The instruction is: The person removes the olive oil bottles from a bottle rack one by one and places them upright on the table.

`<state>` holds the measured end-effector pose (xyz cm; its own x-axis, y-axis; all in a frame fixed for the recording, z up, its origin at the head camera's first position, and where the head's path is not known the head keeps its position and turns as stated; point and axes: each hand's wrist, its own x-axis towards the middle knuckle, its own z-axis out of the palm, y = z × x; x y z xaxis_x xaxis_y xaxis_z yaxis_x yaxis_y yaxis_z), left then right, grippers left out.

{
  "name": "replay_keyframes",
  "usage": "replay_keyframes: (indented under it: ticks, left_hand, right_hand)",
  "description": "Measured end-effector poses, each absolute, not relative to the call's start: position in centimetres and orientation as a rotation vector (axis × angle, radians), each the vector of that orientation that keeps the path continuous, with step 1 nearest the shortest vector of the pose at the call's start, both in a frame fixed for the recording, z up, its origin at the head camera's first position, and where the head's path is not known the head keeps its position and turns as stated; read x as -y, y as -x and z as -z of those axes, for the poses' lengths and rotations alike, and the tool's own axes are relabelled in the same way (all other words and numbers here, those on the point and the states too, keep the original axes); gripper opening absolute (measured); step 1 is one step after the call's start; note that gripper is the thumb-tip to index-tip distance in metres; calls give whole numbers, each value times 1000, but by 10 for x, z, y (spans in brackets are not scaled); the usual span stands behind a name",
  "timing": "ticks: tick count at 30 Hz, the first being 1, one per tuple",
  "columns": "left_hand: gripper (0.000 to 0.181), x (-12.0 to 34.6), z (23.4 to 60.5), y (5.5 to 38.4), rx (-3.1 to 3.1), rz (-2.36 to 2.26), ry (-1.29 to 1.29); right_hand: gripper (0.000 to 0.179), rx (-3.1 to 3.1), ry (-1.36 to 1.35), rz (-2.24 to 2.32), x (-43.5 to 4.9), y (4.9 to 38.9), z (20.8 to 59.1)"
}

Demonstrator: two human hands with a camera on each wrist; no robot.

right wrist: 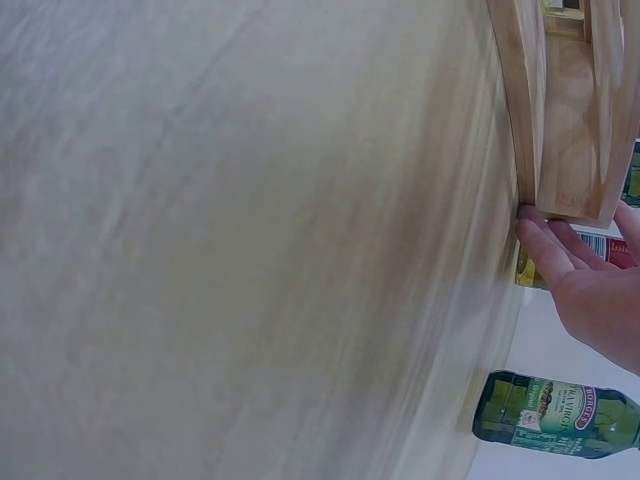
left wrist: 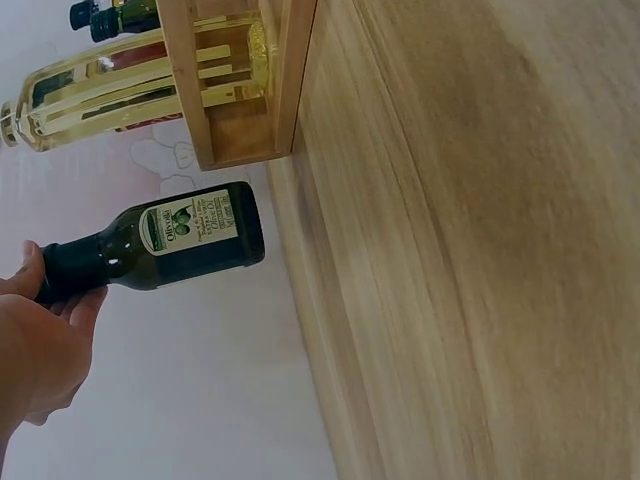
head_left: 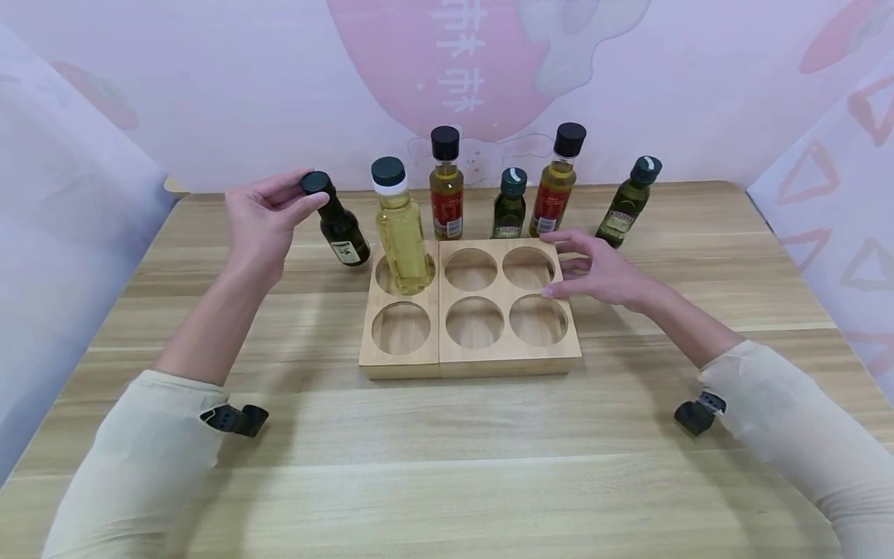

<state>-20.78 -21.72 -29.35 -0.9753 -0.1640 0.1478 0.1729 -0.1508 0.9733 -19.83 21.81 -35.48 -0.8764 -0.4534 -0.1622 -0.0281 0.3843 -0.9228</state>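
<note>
My left hand (head_left: 268,213) pinches the black cap of a dark olive oil bottle (head_left: 342,237), left of a wooden bottle rack (head_left: 503,366). In the left wrist view a narrow gap shows between the olive oil bottle's (left wrist: 190,235) base and the tabletop. A tall clear bottle of yellow oil (head_left: 401,241) with a dark green cap stands in the rack's back left hole; the other round holes hold nothing. At the rack's right end, my right hand (head_left: 601,272) rests with thumb and fingertips against the wood, its fingers (right wrist: 555,250) fairly straight in the right wrist view.
Behind the rack stand two red-labelled oil bottles (head_left: 447,194) with black caps and a small green bottle (head_left: 510,206). Another green bottle (head_left: 625,206) stands beyond my right hand. A printed wall covering (head_left: 279,93) borders the wooden table (head_left: 447,466) at the back.
</note>
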Motion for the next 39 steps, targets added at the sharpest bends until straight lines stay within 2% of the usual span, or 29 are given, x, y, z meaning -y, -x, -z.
replay_keyframes:
  ticks: [14,26,39]
  left_hand:
    - [32,213,304,225,1918,2211,-81]
    - [41,207,308,236,1910,2224,-128]
    - [43,205,309,244,1922,2201,-148]
  right_hand:
    - [82,-2265,419,1489,-217,199,354]
    - [82,-2266,413,1496,-217,199,354]
    - [81,-2257,410,1500,-218,198,354]
